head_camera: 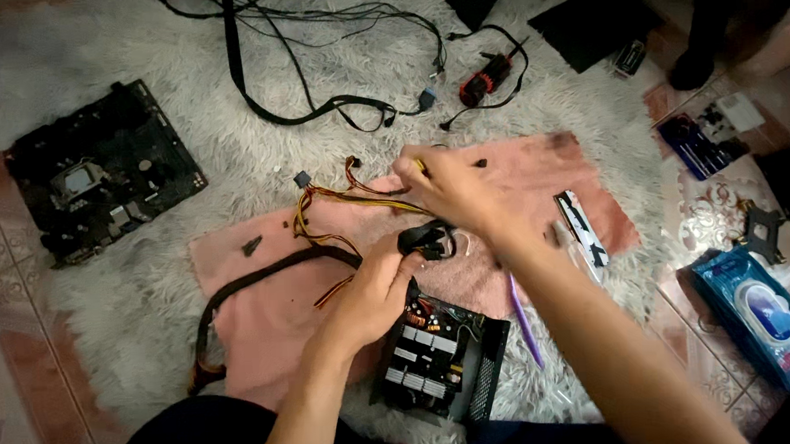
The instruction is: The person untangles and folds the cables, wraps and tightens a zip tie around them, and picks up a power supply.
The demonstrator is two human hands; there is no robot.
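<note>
Nearest the camera, an opened black metal power supply box (pixel 441 358) with exposed circuit parts sits at the near edge of a pink cloth (pixel 266 316) spread on a shaggy white rug (pixel 149 286). Just above it the left hand (pixel 371 294) closes on the black connector bundle (pixel 427 240), while the right hand (pixel 451 188) pinches the yellow, red and black wires (pixel 358 197) near the cloth's far edge. A black motherboard (pixel 100 173) lies at the rug's left edge.
</note>
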